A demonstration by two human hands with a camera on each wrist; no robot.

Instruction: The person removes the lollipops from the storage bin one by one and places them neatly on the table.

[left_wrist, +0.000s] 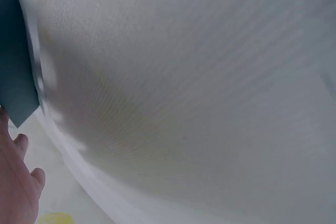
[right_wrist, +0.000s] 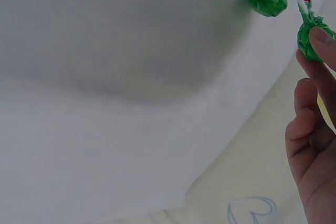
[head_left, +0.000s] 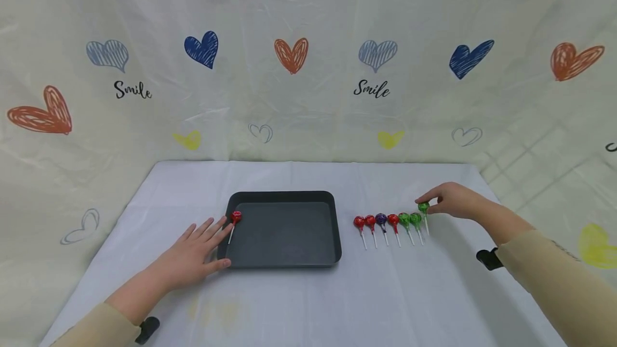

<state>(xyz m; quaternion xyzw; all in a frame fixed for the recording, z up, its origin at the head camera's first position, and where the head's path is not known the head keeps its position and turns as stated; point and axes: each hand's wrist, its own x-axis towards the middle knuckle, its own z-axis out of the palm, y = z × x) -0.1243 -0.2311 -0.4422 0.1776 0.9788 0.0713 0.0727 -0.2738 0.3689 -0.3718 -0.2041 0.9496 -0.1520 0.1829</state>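
Note:
A dark grey tray (head_left: 279,234) lies on the table, with one red lollipop (head_left: 236,217) on its left side. My left hand (head_left: 190,258) rests at the tray's left edge, fingers spread and straight, fingertips close to that lollipop. In the left wrist view, part of the left hand (left_wrist: 18,182) shows beside the tray's side (left_wrist: 16,56). To the tray's right, my right hand (head_left: 455,201) pinches a green lollipop (head_left: 423,207) by its wrapped head. The right wrist view shows thumb and finger of the right hand (right_wrist: 317,129) on the green head (right_wrist: 310,43), its stick pointing away.
Left of the pinched one, several lollipops stand in a row: red ones (head_left: 370,221), a purple one (head_left: 381,219) and green ones (head_left: 404,219), sticks toward me. A white cloth (head_left: 385,293) covers the table. A curtain with printed hearts (head_left: 291,55) hangs behind.

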